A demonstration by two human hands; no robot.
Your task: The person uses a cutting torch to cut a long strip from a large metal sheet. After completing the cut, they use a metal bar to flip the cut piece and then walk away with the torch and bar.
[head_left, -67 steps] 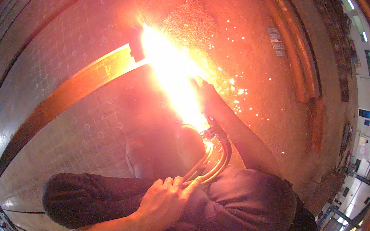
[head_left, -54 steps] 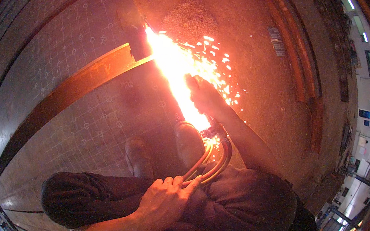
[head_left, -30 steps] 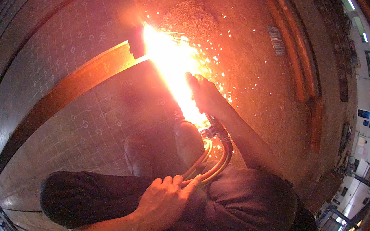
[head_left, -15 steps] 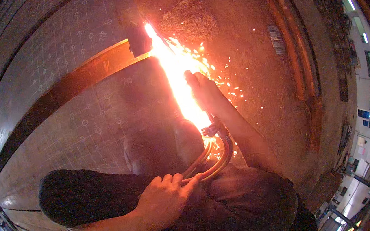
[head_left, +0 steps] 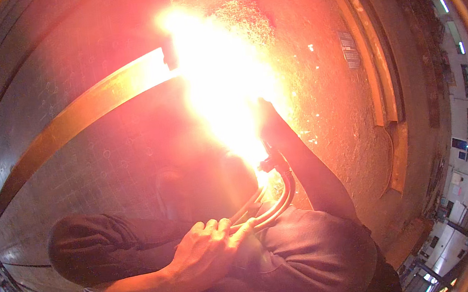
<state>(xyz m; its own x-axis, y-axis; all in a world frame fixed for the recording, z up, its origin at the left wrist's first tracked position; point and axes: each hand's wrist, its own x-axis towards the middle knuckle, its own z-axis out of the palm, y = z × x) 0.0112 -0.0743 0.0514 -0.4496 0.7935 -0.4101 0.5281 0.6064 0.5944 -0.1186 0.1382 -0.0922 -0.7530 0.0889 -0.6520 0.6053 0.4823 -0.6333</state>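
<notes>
My left hand (head_left: pixel 208 248) is closed around a pair of hoses (head_left: pixel 282 201) over my lap, its thumb lying along them. The hoses curve up to the valve end of a cutting torch (head_left: pixel 271 162). My right hand (head_left: pixel 268 117) grips this torch farther up; its fingers are mostly lost in the glare. White-hot light and sparks cover the torch's front and the cut spot. A long steel bar (head_left: pixel 87 107) runs from the left into this glare, its end beside a dark block. Under it lies a steel plate (head_left: pixel 115 153) with faint chalk marks.
Rusty steel sections (head_left: pixel 377 74) lie on the floor at the right, with a small printed sheet (head_left: pixel 349 49) beside them. My bent knee (head_left: pixel 85 247) is at the lower left. A building wall (head_left: pixel 454 123) with lights stands at the far right.
The glare has grown much larger and brighter, swallowing the dark block's edge and most of my right hand's fingers. My left hand keeps its place on the hoses.
</notes>
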